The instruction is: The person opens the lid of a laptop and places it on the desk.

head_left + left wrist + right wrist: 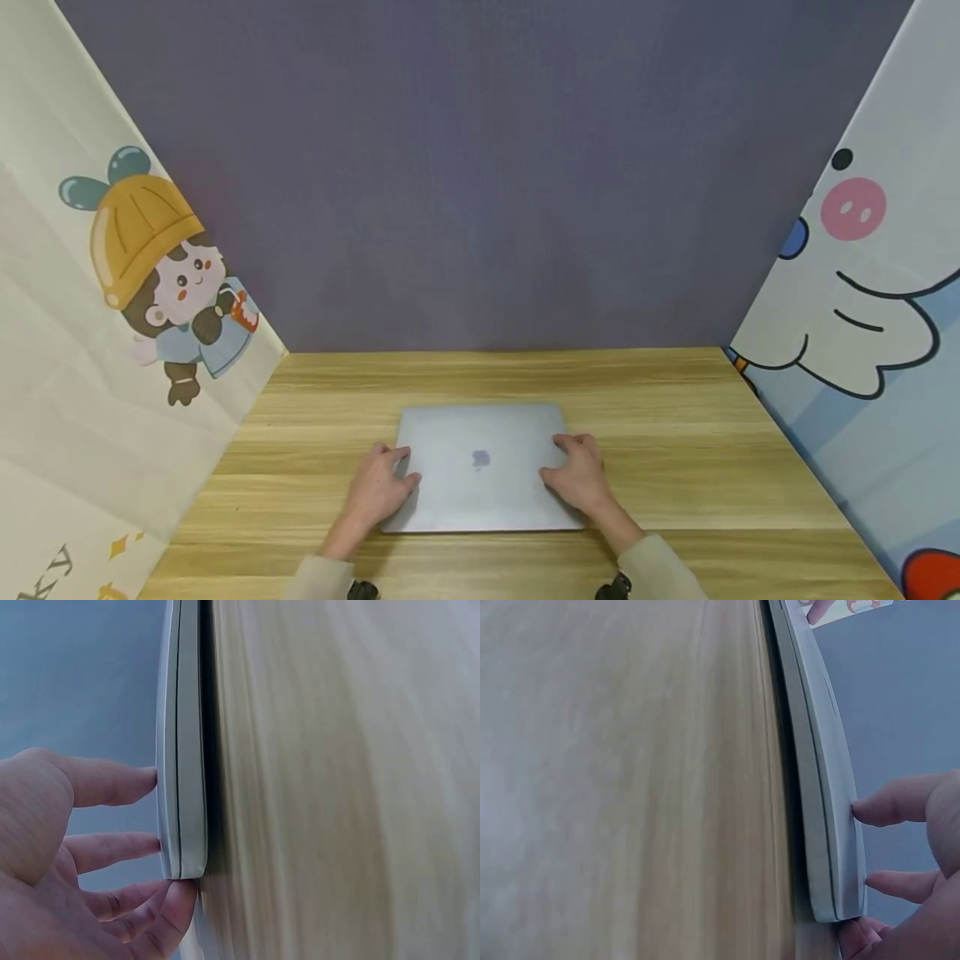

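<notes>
A closed silver laptop [480, 500] with a dark apple logo lies flat on the wooden table, its lid facing up. At its left side my left hand [378, 487] grips the edge, with the thumb on the lid. The left wrist view shows two fingertips [142, 780] on the lid and the other fingers bent against the laptop's side edge. My right hand [581, 473] grips the right side in much the same way. In the right wrist view, two fingertips [866, 811] touch the lid, and the lower fingers are partly hidden behind the laptop's corner.
The wooden table [675, 433] reaches back to a dark grey-purple panel [480, 183]. To the left stands a pale sheet with a cartoon figure [180, 283]; a white and blue cartoon sheet [855, 333] stands to the right. Wrist cameras [363, 590] sit by both sleeves.
</notes>
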A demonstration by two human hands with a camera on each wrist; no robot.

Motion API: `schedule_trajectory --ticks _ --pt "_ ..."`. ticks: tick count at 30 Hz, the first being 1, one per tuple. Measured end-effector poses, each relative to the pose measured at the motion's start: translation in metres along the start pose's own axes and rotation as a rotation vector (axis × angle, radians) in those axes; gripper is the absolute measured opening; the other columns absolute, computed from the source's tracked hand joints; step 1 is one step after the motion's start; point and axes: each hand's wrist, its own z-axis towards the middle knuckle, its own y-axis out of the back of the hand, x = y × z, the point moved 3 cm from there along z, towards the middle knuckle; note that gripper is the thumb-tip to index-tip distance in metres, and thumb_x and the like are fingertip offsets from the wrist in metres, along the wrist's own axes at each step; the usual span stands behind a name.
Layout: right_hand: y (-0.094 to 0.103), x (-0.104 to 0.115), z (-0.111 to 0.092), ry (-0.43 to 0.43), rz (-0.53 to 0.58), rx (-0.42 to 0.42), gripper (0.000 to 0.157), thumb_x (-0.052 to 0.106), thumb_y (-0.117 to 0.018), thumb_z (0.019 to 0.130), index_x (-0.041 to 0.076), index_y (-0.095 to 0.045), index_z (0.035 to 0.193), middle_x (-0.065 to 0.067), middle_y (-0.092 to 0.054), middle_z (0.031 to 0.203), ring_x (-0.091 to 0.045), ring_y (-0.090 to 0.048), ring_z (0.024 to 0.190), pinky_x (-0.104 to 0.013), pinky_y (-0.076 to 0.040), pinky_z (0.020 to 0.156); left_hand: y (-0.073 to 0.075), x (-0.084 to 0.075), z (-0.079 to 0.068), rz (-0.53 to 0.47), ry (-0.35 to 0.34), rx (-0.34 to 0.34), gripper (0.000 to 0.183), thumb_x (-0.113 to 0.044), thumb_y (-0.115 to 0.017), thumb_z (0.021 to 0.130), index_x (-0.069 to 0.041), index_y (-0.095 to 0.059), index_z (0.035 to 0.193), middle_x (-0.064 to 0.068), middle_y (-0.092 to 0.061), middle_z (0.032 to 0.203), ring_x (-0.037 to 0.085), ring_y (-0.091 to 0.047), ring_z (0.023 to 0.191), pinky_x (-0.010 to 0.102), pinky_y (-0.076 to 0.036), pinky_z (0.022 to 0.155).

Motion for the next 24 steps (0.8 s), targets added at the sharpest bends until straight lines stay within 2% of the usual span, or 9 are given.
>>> schedule_trajectory --ticks 12,24 --pt "0.012 -0.012 -0.005 -0.008 -0.023 -0.015 0.059 0.013 -0.076 0.068 -0.007 -0.058 0.121 -0.024 -0.046 0.118 -0.039 -0.044 0.111 -0.052 -0.044 0.089 -0.007 -0.015 -0.001 0.014 -0.025 0.000 0.047 -0.027 -0.077 0.075 -0.003 -0.068 0.115 0.011 -0.055 0.099 0.022 -0.054 0.084 0.040 -0.049 0.071" --pt "0.023 -0.023 -0.006 -0.016 -0.046 -0.022 0.060 0.014 -0.077 0.068 -0.006 -0.058 0.122 -0.026 -0.045 0.121 -0.041 -0.043 0.113 -0.054 -0.043 0.090 -0.015 -0.028 -0.002 0.015 -0.009 0.014 0.049 -0.029 -0.077 0.074 -0.006 -0.068 0.115 0.012 -0.056 0.104 0.026 -0.054 0.090 0.040 -0.049 0.069"
